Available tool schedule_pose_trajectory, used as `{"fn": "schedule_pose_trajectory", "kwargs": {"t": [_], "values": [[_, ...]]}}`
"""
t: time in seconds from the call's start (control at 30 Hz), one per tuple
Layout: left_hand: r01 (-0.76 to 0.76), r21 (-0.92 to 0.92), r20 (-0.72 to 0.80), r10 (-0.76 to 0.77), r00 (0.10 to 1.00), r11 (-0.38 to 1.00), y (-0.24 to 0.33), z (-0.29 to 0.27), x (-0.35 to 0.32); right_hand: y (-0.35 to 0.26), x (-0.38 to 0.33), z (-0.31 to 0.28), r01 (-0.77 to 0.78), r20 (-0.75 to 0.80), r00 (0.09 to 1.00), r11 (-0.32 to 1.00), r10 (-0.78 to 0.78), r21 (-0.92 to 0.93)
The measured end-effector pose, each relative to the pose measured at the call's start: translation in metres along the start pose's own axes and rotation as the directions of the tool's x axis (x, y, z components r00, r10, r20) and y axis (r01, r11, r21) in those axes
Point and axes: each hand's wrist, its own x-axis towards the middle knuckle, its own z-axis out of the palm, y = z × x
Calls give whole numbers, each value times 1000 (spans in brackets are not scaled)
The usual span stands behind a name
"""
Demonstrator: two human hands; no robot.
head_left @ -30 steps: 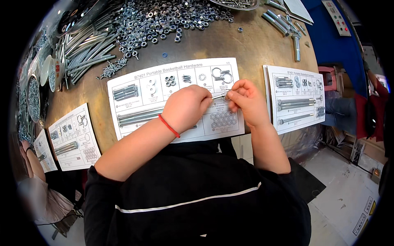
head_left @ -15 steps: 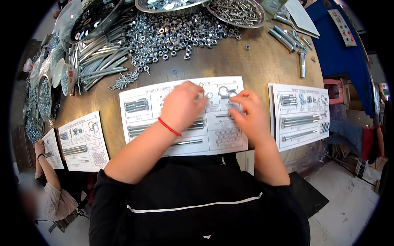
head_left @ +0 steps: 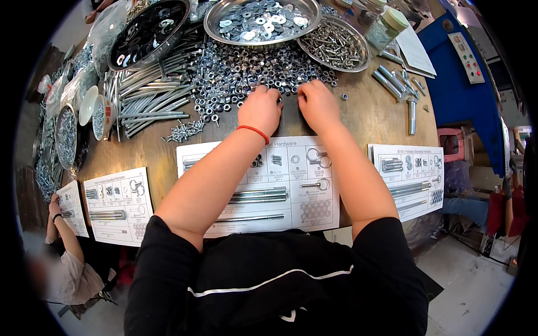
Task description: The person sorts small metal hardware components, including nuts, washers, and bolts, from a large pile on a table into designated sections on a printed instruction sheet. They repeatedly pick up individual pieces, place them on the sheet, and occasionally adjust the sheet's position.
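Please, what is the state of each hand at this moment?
Left hand: curled at the nuts; whether it grips any cannot be told.
Right hand: also curled there; its grip cannot be told.

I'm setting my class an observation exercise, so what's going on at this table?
A person has the left hand, with a red band at its wrist, and the right hand at the near edge of a heap of nuts. Whether either holds one is unclear. A metal tray of washers sits beyond the nuts; a printed sheet lies nearer the person.
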Motion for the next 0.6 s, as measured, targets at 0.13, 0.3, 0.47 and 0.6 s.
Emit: {"fn": "schedule_pose_trajectory", "kwargs": {"t": [0.13,0.3,0.47,0.6], "values": [[-79,-66,-11,78,997,995,-3,-1,-12,4,-13,-9,-7,66,998,998,10,-56],[-48,-60,95,54,994,997,-8,-6,-14,-7,-5,2,1,-3,1000,1000,-1,12],[-113,-117,-13,112,994,987,-7,-4,-21,-1,-5,6,30,-1,1000,999,-30,38],[-156,-127,-18,155,988,980,-10,5,-17,-3,0,6,-22,71,997,996,16,81]]}}
